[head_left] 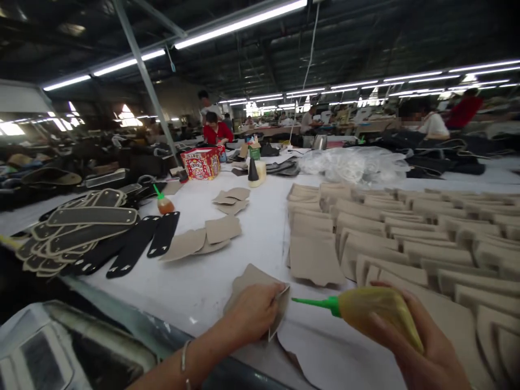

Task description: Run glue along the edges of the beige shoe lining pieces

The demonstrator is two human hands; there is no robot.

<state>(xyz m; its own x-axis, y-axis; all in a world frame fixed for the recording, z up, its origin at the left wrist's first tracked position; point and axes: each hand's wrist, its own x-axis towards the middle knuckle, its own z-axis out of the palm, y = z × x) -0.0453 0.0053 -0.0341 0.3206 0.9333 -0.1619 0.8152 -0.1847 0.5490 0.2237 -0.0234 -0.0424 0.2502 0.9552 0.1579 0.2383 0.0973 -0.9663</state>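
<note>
My left hand [254, 311] is closed on a beige fabric piece [249, 277] near the table's front edge, with one edge of the piece folded up at the fingers. My right hand [426, 341] grips a squeeze bottle [371, 314] of yellowish liquid. Its long green nozzle [314, 302] points left, its tip just short of the folded edge; whether liquid comes out cannot be seen. Under and right of the left hand lies a pale sheet [325, 352].
Rows of folded beige pieces [317, 257] cover the right side. Loose beige pieces [223, 228], black strips [136, 246] and a pile of trimmed straps [93, 216] lie left. Behind stand another glue bottle [165, 205], a red box [200, 163] and clear plastic [353, 164]. People work farther back.
</note>
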